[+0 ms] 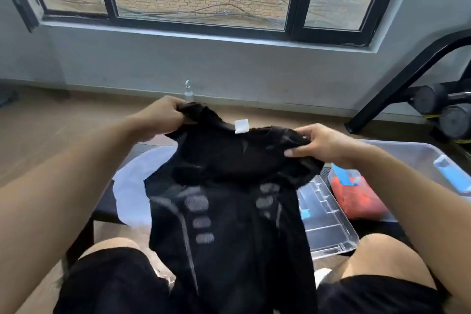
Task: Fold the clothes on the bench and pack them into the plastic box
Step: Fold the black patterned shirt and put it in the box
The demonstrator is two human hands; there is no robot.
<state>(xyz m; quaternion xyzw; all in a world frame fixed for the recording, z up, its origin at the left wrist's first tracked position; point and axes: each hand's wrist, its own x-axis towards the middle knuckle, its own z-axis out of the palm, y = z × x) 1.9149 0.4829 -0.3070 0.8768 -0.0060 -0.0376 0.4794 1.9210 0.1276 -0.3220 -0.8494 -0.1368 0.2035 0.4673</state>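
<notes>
While gripped at both shoulders, black shirt (229,186) between left hand (165,115) and right hand (321,145).

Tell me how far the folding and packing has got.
Done: an orange garment already lies folded in the plastic box. In hand: the left hand and right hand grip a black shirt by its shoulders, held up and hanging unfolded. Left: fold and pack it, then the white garment lying on the bench.

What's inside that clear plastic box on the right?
The plastic box holds a folded orange-red garment with a blue piece on top. The right arm covers part of the box, so anything beneath it stays unseen.
</notes>
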